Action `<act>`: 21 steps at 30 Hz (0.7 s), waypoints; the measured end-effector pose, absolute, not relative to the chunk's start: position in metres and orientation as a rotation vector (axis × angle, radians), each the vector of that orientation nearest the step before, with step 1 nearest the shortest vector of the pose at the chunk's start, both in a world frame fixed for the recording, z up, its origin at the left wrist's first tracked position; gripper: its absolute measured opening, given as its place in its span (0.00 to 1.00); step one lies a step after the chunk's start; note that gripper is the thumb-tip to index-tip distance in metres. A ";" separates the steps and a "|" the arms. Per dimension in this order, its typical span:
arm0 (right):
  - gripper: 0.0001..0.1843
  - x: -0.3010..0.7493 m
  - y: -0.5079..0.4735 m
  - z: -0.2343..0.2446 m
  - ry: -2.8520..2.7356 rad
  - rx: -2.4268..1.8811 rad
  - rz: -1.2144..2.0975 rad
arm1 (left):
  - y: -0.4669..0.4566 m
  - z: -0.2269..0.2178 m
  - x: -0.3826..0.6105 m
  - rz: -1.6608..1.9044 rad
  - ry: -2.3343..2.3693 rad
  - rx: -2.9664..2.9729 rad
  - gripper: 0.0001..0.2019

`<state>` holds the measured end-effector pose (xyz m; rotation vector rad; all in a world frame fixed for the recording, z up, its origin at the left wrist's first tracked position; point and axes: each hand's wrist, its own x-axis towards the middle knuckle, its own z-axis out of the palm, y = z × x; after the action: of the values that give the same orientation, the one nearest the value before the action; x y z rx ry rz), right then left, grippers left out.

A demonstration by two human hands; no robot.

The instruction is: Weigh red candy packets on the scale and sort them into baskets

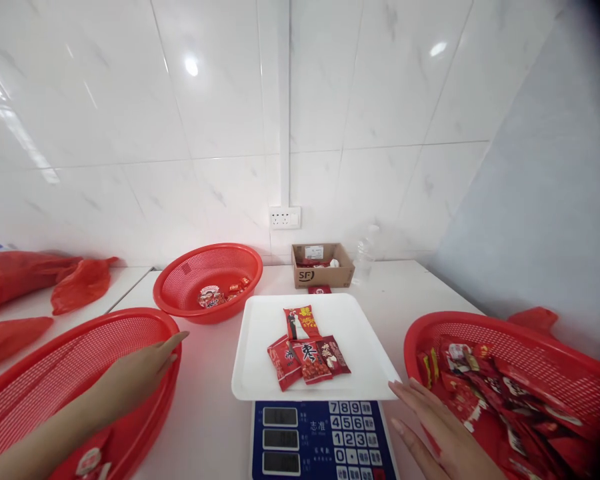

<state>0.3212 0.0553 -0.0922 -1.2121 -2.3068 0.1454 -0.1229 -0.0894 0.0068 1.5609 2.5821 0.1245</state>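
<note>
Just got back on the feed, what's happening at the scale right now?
The person's left hand rests open on the rim of the red mesh plastic basket at left. The right hand is spread flat between the blue digital scale and another red mesh basket heaped with red packets. A few red snack packets lie on the white plastic tray atop the scale.

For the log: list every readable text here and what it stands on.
"SF": box.
"志准": scale.
"789", "456", "123": keypad.
"枣": middle packet.
Too blurred to read: other packets, box label, displays.
</note>
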 end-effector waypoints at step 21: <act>0.22 0.321 0.055 -0.087 -2.387 -1.182 -0.032 | -0.063 0.016 -0.103 0.069 2.312 1.517 0.33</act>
<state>0.3208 0.0547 -0.0866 -1.1821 -2.3870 -0.0317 -0.1034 -0.0631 0.0161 1.5172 2.3121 0.0685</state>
